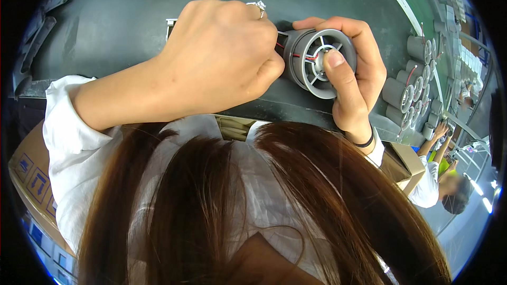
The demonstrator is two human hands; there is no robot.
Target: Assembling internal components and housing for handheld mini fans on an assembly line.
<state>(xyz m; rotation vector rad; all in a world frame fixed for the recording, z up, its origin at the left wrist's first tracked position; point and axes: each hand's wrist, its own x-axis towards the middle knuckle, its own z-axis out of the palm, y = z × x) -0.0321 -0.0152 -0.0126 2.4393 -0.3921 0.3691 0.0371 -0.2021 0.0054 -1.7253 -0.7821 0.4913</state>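
Housing in hand: one grey cylindrical housing with a spoked round end, above the table's near edge, in our right hand.
Right hand: one, fingers wrapped round the housing, thumb pressed at its hub.
Left hand: one, curled into a fist just beside the housing; we cannot tell what it grips.
Wire: red, thin, crossing the rim; we cannot count its strands.
Other housings: at least eight grey cylinders, overlapping, on our right.
Table: one, dark green, flat-topped.
Boxes: two, brown cardboard.
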